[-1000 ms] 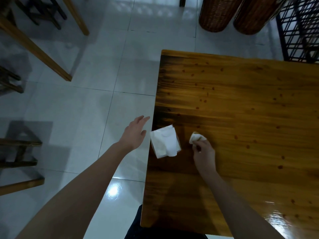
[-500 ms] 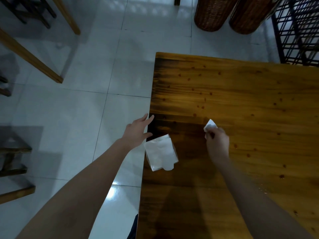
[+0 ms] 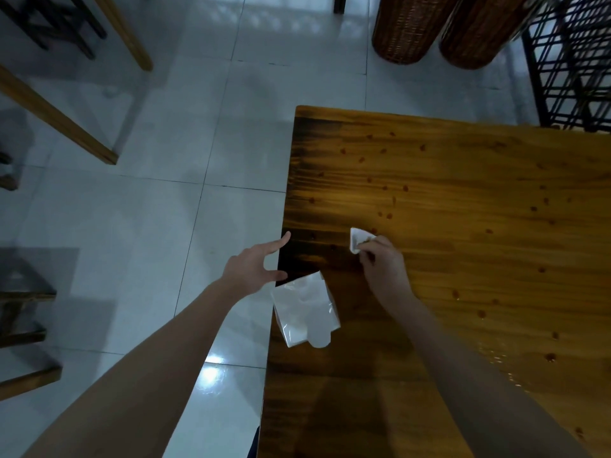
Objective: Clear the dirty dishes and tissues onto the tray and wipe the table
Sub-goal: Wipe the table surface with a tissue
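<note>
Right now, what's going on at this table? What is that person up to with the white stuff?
A person is cleaning a wooden table. Their right hand pinches a crumpled white tissue down against it, apparently wiping. Their left hand is open with fingers spread by the table's edge, holding nothing. A white tissue pack lies at that edge, between the two hands.

Bare left hand (image 3: 253, 269), bare right hand (image 3: 385, 271), bare forearms (image 3: 148, 375), sliver of dark blue clothing (image 3: 254, 441)
</note>
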`<control>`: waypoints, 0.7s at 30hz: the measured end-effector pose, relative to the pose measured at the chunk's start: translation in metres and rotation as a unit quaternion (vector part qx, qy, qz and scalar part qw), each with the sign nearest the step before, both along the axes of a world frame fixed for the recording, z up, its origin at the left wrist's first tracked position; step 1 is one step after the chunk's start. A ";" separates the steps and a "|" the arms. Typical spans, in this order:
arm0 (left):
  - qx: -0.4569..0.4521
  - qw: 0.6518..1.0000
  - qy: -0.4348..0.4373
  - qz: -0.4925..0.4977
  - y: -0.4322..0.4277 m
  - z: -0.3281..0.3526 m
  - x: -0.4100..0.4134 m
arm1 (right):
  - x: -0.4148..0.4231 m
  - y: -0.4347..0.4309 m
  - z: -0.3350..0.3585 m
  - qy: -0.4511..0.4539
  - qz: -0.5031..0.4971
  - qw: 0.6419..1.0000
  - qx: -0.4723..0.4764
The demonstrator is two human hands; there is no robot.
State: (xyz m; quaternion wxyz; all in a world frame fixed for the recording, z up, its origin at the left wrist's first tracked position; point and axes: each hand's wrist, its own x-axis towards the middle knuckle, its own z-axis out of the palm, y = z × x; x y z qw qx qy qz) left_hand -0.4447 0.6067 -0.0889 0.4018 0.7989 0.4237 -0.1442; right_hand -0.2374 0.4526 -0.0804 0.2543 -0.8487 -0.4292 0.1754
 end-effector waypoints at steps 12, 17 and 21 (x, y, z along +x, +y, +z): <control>0.037 0.999 0.007 0.035 -0.008 -0.001 -0.002 | 0.019 0.023 -0.010 -0.031 -0.021 0.999 0.012; 0.018 0.999 -0.003 0.047 -0.007 -0.004 -0.001 | 0.015 0.016 -0.004 0.009 0.076 0.997 -0.020; 0.011 0.999 -0.003 0.049 -0.006 -0.005 -0.002 | 0.035 0.011 0.007 -0.063 0.207 0.975 -0.049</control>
